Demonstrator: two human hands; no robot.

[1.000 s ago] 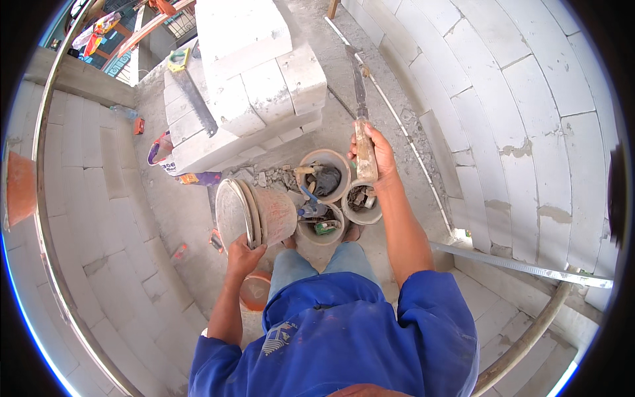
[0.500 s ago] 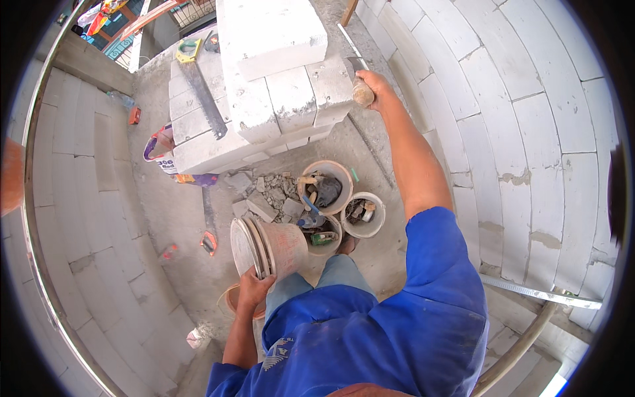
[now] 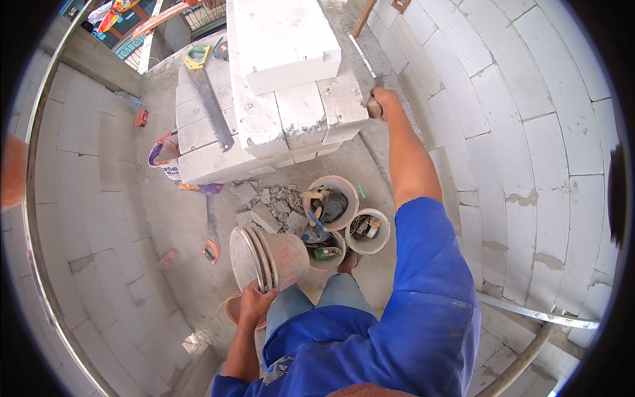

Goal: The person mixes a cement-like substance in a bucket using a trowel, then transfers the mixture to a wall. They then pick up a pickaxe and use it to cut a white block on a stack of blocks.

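Note:
My left hand (image 3: 254, 306) grips the rim of a stack of nested buckets (image 3: 268, 258), tilted on its side just above my knee. My right hand (image 3: 382, 102) is stretched far forward, closed on the wooden handle of a long flat metal tool (image 3: 362, 61), whose blade points away beside the stack of white blocks (image 3: 271, 86). I wear a blue shirt and stand on a concrete floor below curved block walls.
Three round buckets with tools and rubble (image 3: 334, 200) stand in front of my feet. A hand saw (image 3: 210, 106) lies on the white blocks. Broken block pieces (image 3: 261, 205) litter the floor. A curved metal rail (image 3: 529, 311) runs along the right wall.
My right hand has swung the long tool from over the buckets forward and up to beside the block stack. The view shifted; my left hand keeps the bucket stack.

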